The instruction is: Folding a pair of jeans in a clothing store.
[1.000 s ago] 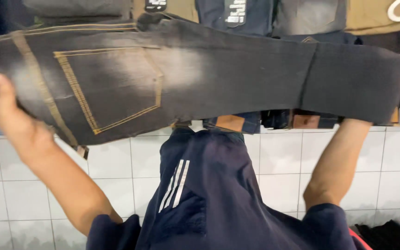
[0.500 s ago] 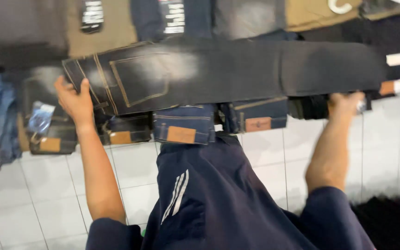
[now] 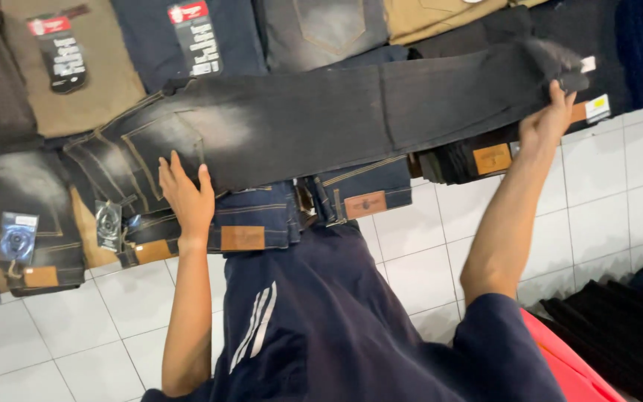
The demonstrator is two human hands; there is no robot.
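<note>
A long pair of dark grey jeans [image 3: 351, 119] with a faded patch by the back pocket is stretched out sideways over rows of folded trousers. My left hand [image 3: 185, 195] lies on the waist end just below the pocket, fingers spread upward on the cloth. At the other side, my right hand [image 3: 546, 123] grips the leg end near its hem. Both arms reach forward from my navy clothing with white stripes [image 3: 314, 320].
Folded blue jeans with brown leather patches [image 3: 254, 223] lie under the stretched pair. Khaki trousers [image 3: 76, 74] and more dark pairs with tags lie beyond. White floor tiles [image 3: 76, 327] show at the left. Black folded clothes [image 3: 619, 327] are at the lower right beside a red surface [image 3: 560, 365].
The jeans have come down from in front of the camera onto the rows of folded trousers. Both hands moved forward with them, and the view has tilted.
</note>
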